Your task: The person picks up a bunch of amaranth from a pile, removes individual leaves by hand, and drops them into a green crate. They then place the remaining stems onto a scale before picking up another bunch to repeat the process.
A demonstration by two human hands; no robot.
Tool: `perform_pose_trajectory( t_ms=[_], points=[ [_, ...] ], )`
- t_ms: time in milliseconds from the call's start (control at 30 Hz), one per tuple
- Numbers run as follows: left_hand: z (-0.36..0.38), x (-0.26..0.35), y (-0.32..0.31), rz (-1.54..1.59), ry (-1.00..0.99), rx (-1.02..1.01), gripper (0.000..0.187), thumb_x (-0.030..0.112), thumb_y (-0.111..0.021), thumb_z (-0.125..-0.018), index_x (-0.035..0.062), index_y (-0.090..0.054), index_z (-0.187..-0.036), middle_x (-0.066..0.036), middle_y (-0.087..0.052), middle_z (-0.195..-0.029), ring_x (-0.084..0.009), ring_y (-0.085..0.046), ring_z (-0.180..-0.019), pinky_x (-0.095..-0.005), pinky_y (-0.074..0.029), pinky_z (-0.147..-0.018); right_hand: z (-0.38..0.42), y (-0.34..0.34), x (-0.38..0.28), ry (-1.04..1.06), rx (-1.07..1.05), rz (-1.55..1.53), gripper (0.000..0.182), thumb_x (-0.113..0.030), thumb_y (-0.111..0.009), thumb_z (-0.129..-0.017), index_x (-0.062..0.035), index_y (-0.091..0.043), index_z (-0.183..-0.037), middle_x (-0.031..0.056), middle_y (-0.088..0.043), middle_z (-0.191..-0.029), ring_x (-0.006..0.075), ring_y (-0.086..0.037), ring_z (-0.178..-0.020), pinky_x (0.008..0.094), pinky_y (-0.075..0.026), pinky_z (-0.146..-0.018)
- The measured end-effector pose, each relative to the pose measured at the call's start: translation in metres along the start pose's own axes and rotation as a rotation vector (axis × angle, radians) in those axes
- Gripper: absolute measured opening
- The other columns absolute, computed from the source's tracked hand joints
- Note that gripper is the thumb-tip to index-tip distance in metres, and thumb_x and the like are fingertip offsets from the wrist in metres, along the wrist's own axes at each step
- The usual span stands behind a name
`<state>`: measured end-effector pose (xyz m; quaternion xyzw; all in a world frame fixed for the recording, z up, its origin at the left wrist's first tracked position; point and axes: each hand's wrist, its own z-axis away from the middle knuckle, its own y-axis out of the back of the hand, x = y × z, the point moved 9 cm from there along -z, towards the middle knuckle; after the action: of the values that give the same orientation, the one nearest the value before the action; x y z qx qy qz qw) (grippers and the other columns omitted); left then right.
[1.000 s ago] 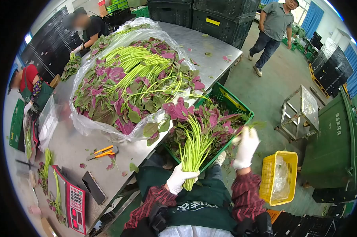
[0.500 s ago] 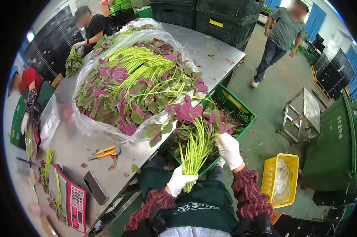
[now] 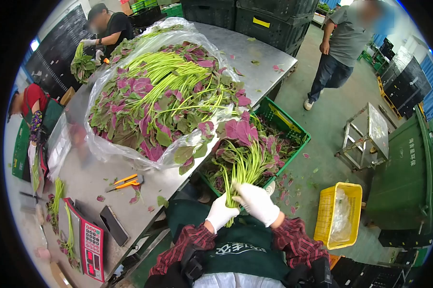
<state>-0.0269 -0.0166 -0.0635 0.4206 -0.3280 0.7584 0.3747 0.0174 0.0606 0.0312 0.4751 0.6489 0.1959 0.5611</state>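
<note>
My left hand (image 3: pixel 222 212), in a white glove, is closed round the lower stems of a bunch of leafy greens (image 3: pixel 247 161) with purple and green leaves. The bunch is held upright over a green crate (image 3: pixel 284 120) of loose leaves. My right hand (image 3: pixel 256 202), also gloved, lies against the stems just above the left, its fingers pressed together on them. Beyond, a large heap of the same greens (image 3: pixel 163 89) lies in a clear plastic bag (image 3: pixel 99 146) on the metal table.
Left on the metal table (image 3: pixel 149 192) are orange-handled cutters (image 3: pixel 125 183), a phone (image 3: pixel 114 225) and a red scale (image 3: pixel 92 245). A yellow basket (image 3: pixel 324 216), a metal stand (image 3: pixel 377 129) and a green bin (image 3: pixel 403 177) stand right. Two co-workers are at left; a person (image 3: pixel 339 48) walks behind.
My right hand has moved left and down from the bunch's leaves to its stems. The bunch stands more upright. The person at the back right has come nearer.
</note>
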Motion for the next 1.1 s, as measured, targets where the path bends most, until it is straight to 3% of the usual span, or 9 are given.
perform_pose_trajectory(
  t_ms=[233,300,367,467,533,700,833,967,1100],
  points=[
    [-0.001,-0.004,0.012,-0.36,-0.067,0.073,0.058,0.011,-0.064,-0.065,0.0081,-0.051,-0.122,-0.014,-0.065,-0.091,-0.0235,-0.063,-0.08,-0.0311,-0.048,-0.075,0.012,0.013,0.021,-0.136,0.216,0.049,0.009,-0.006,-0.058,-0.078,-0.0028,-0.057,-0.087,0.0142,-0.057,-0.073,0.0326,-0.058,-0.067,0.0377,-0.048,-0.059],
    [0.001,-0.002,0.012,-0.386,-0.055,0.072,0.059,0.012,-0.064,-0.065,0.0093,-0.051,-0.122,-0.016,-0.064,-0.09,-0.0263,-0.063,-0.081,-0.0321,-0.048,-0.076,0.023,0.051,0.051,-0.351,0.495,0.089,0.007,-0.002,-0.058,-0.077,-0.0022,-0.054,-0.083,0.0123,-0.055,-0.074,0.0275,-0.057,-0.061,0.0356,-0.046,-0.055],
    [0.002,0.002,0.013,-0.453,-0.093,0.091,0.059,0.013,-0.064,-0.065,0.0095,-0.051,-0.122,-0.017,-0.064,-0.093,-0.03,-0.063,-0.083,-0.0337,-0.048,-0.077,0.04,0.079,0.087,-0.609,0.713,-0.343,0.007,-0.006,-0.057,-0.085,-0.0009,-0.052,-0.082,0.0066,-0.054,-0.067,0.0122,-0.054,-0.049,0.0269,-0.043,-0.046],
    [0.002,0.009,0.011,-0.557,-0.163,0.119,0.058,0.015,-0.062,-0.065,0.0101,-0.051,-0.122,-0.017,-0.064,-0.094,-0.0337,-0.061,-0.086,-0.0374,-0.048,-0.076,0.05,0.094,0.099,-0.67,0.738,-0.323,0.015,-0.01,-0.058,-0.087,-0.0008,-0.052,-0.077,0.0038,-0.052,-0.06,0.0082,-0.051,-0.044,0.0239,-0.039,-0.042],
    [0.0,0.007,0.01,-0.64,-0.206,0.145,0.056,0.016,-0.061,-0.066,0.011,-0.051,-0.121,-0.016,-0.063,-0.093,-0.0339,-0.06,-0.085,-0.0391,-0.048,-0.075,0.051,0.073,0.102,-0.825,0.47,-0.41,0.021,-0.013,-0.06,-0.086,-0.0013,-0.052,-0.071,0.0034,-0.051,-0.054,0.0085,-0.049,-0.041,0.0248,-0.038,-0.041],
    [0.005,0.013,0.006,-0.886,-0.295,0.23,0.051,0.018,-0.061,-0.067,0.0126,-0.054,-0.117,-0.013,-0.061,-0.088,-0.032,-0.06,-0.082,-0.0423,-0.048,-0.07,0.019,0.027,0.048,-0.594,0.171,-0.326,0.027,-0.02,-0.062,-0.085,-0.0005,-0.054,-0.067,0.007,-0.051,-0.051,0.0109,-0.052,-0.041,0.0265,-0.039,-0.042],
    [0.009,0.012,0.006,-1.008,-0.304,0.287,0.043,0.02,-0.063,-0.069,0.0126,-0.055,-0.11,-0.011,-0.06,-0.083,-0.0305,-0.06,-0.078,-0.0424,-0.048,-0.068,-0.009,-0.005,0.01,-0.341,-0.002,0.141,0.041,-0.04,-0.06,-0.081,-0.0045,-0.055,-0.062,0.0125,-0.055,-0.05,0.0297,-0.058,-0.05,0.0386,-0.046,-0.049],
    [0.01,0.018,0.008,-1.022,-0.226,0.307,0.032,0.024,-0.069,-0.067,0.0057,-0.061,-0.092,-0.014,-0.063,-0.087,-0.0331,-0.06,-0.081,-0.0408,-0.049,-0.07,-0.009,-0.033,0.015,-0.323,0.013,0.198,0.03,-0.031,-0.058,-0.082,-0.0045,-0.056,-0.067,0.0148,-0.057,-0.054,0.0321,-0.059,-0.053,0.0409,-0.047,-0.051],
    [0.009,0.017,0.008,-0.951,-0.234,0.292,0.034,0.023,-0.069,-0.068,0.0045,-0.061,-0.095,-0.016,-0.063,-0.087,-0.0317,-0.062,-0.081,-0.0391,-0.049,-0.07,-0.006,-0.035,0.013,-0.281,0.053,0.115,0.024,-0.022,-0.055,-0.084,-0.0037,-0.054,-0.068,0.0156,-0.055,-0.059,0.0331,-0.057,-0.056,0.0412,-0.045,-0.051]
  ],
)
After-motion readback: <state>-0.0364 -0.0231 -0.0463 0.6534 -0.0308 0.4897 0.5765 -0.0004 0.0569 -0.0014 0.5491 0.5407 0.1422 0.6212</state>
